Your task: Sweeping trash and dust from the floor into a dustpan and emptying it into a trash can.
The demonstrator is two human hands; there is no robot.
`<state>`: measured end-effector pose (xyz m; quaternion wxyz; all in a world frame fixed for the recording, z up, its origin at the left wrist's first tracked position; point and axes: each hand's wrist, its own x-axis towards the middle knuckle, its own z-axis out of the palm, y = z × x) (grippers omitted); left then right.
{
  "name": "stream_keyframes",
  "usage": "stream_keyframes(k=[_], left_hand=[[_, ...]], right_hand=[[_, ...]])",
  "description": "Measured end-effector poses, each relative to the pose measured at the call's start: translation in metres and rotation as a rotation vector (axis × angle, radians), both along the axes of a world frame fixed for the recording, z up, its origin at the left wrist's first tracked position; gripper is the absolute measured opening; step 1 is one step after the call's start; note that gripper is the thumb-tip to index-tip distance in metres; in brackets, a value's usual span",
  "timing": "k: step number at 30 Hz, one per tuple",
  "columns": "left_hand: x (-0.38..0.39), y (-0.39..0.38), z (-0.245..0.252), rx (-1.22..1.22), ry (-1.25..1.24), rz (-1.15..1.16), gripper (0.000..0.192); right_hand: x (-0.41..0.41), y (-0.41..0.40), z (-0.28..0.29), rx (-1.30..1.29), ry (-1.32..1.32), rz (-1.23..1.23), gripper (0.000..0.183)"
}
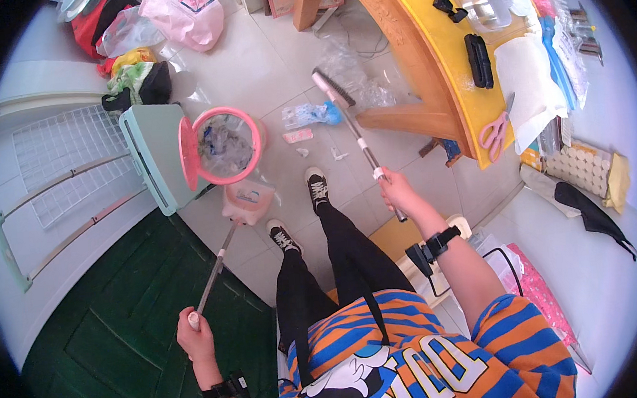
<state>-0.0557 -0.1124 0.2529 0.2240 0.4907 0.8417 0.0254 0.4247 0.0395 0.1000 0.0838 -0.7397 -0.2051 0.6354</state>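
Observation:
My left hand [195, 335] grips the upper end of a long-handled pink dustpan [248, 202], whose pan rests low beside a pink lidded trash bin [259, 164]. In my right hand [400, 191] is the metal handle of a broom [333, 88] with a pink head and dark bristles. The broom head reaches over scattered litter: a clear plastic wrapper with a blue end [310, 114], a pink printed packet [298, 136], and small white scraps [339, 154]. The bin's lid [187, 152] stands raised, and plastic waste fills much of the inside.
A mint-green suitcase [157, 159] with extended handle stands left of the bin, near a dark green door [114, 343]. To the right, a yellow-topped wooden table [434, 28] holds pink scissors [495, 136] and a black case [478, 60]. Crumpled clear plastic [366, 84] lies by its legs.

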Motion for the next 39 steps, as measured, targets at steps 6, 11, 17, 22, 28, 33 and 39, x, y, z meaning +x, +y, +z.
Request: stream_keyframes(k=[6,11,17,22,28,33,39], left_hand=[[-0.004,-0.001,0.001,0.020,0.002,-0.013,0.018],[-0.007,-0.008,0.001,0.024,-0.024,-0.016,0.018],[-0.017,-0.021,0.002,0.058,-0.041,-0.036,0.019],[-0.013,-0.022,0.002,0.090,-0.051,-0.044,0.018],[-0.002,-0.013,0.005,0.066,-0.008,-0.046,0.018],[-0.002,-0.007,0.004,0.085,0.007,-0.081,0.018],[-0.003,-0.007,0.003,0.088,-0.004,-0.070,0.018]], right_hand=[[-0.020,-0.043,0.049,0.086,-0.159,0.232,0.042],[-0.027,-0.088,0.088,0.164,-0.284,0.394,0.045],[-0.022,-0.101,0.097,0.218,-0.337,0.197,0.046],[-0.004,-0.031,0.034,0.285,-0.457,0.126,0.030],[-0.010,0.070,-0.035,0.116,-0.287,-0.190,0.014],[-0.037,0.066,-0.053,0.101,-0.135,-0.329,0.016],[-0.050,0.043,-0.047,0.094,0.048,-0.428,0.018]])
